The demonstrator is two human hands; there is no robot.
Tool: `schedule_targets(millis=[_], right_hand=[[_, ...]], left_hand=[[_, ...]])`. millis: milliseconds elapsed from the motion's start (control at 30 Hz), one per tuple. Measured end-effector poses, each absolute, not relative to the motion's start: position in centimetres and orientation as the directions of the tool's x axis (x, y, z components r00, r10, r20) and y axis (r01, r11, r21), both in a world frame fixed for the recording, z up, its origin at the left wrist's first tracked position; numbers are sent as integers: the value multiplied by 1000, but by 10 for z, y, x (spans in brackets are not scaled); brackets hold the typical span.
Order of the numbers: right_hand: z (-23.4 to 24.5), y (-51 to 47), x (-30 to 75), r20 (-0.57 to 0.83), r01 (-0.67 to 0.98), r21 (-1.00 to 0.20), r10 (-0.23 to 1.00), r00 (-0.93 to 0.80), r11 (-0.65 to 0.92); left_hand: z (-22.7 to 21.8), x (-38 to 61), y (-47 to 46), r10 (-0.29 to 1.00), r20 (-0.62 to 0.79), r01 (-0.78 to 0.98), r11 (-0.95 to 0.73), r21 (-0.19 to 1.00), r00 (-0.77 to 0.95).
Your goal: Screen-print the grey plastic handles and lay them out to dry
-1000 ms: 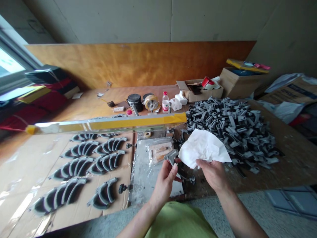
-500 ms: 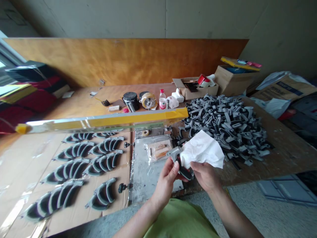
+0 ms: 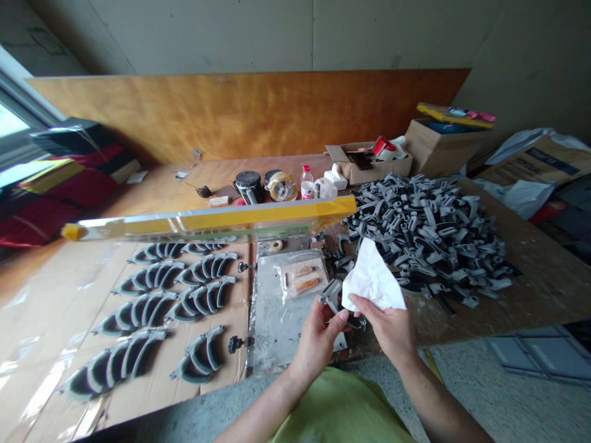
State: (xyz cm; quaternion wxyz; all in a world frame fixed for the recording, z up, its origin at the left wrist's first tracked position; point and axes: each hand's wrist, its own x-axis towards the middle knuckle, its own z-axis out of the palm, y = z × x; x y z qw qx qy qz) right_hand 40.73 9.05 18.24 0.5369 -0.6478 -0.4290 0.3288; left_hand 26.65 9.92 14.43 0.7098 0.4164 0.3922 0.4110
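Observation:
Held in my left hand (image 3: 318,335) is a curved grey and black plastic handle part (image 3: 331,294), its grey end sticking up past the fingers. My right hand (image 3: 390,326) pinches a white cloth or paper wipe (image 3: 373,280) close against the part, at its right side. The wipe hides some of the part, and fingers cover more of it. Just behind the hands lies a grey plate (image 3: 272,326) with a clear plastic packet (image 3: 302,280) on top. To the right rises a large heap of similar grey and black parts (image 3: 429,227).
Rows of curved grey parts (image 3: 122,363) stand on cardboard (image 3: 184,394) at the left. A yellow-taped bar (image 3: 217,218) crosses behind them. Further back are a black jar (image 3: 248,184), tape rolls (image 3: 281,186), a red-capped bottle (image 3: 306,183) and an open carton (image 3: 369,175).
My right hand has moved up and over the part with the wipe, which is now more bunched and upright. The part has turned in my left hand. The view has shifted slightly.

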Motion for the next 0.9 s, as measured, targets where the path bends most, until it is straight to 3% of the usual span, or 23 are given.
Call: schedule_targets(millis=[100, 167, 367, 500, 667, 900], right_hand=[[194, 91, 396, 129, 329, -944, 936, 327, 16], [196, 94, 392, 118, 358, -934, 945, 304, 1], [185, 101, 387, -24, 152, -984, 923, 385, -89], [186, 102, 384, -117, 68, -987, 934, 339, -149], [183, 100, 384, -25, 144, -984, 889, 458, -102], [175, 107, 388, 49, 211, -974, 830, 556, -84]], left_hand=[[138, 267, 98, 915, -196, -196, 276, 941, 352], [136, 267, 97, 912, -177, -168, 253, 953, 370], [143, 268, 95, 880, -173, -162, 268, 950, 442], [143, 268, 95, 883, -133, -171, 231, 958, 450], [145, 271, 96, 908, -123, -87, 171, 981, 400], [149, 275, 97, 893, -98, -178, 194, 965, 439]])
